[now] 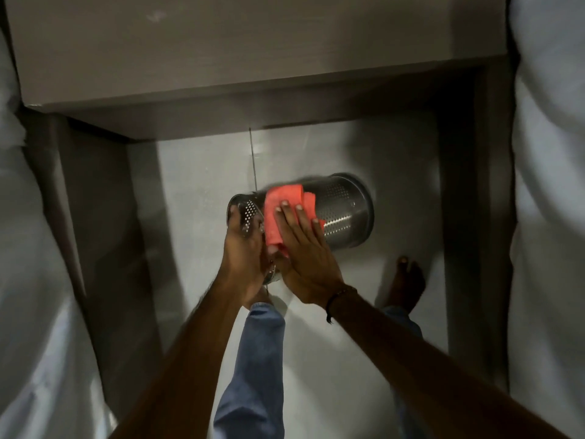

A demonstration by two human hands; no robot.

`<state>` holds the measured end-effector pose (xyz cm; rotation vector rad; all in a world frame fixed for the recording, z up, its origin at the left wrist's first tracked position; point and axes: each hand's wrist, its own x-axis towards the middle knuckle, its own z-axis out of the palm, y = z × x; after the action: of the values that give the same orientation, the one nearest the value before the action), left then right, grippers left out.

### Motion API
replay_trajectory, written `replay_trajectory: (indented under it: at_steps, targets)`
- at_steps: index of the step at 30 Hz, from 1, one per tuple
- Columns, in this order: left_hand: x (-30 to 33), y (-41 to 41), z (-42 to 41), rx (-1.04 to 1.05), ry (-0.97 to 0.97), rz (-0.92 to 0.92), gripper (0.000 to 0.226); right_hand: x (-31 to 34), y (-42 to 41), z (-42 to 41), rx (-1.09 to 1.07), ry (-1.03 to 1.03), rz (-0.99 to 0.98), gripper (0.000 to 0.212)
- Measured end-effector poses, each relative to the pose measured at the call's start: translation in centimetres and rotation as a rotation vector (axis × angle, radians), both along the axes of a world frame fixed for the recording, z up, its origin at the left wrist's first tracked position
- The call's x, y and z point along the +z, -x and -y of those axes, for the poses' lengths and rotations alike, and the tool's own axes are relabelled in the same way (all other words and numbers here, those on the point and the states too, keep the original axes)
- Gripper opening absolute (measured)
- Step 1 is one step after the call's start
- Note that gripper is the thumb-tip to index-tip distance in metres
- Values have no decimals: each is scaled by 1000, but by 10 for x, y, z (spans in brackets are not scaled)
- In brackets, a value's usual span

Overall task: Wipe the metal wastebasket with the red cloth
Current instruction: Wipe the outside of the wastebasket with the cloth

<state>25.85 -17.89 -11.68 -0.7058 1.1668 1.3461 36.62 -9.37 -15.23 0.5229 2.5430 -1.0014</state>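
Observation:
The metal wastebasket point(342, 210), a shiny cylinder with perforated walls, is held tilted on its side above the floor, base pointing right and away. My left hand point(243, 255) grips its rim at the open end on the left. The red cloth point(278, 213), folded, lies over the basket's side wall. My right hand point(304, 245) presses flat on the cloth with fingers spread, and a dark band circles that wrist.
A grey desk top point(221, 58) spans the upper view, with its side panels point(95, 217) left and right framing a pale tiled floor point(196, 191). My bare right foot point(406, 286) stands at the right, my jeans-clad leg point(253, 369) below. White fabric hangs along both edges.

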Motion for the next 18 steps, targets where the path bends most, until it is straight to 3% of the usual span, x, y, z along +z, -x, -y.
replay_trajectory:
  at_steps: [4,8,14,18]
  targets:
    - [-5,-3,-6,-91,6,-22,86,6,-11,-14,-48,55,-5,67]
    - [-14,2,-11,67,78,-102,85,9,-36,3,126,77,34,68]
    - [-11,-30,-4,52,129,-30,74,7,14,-11,-85,107,55,69]
    - [-11,-28,-5,91,153,-37,74,17,-6,-3,-108,179,46,68]
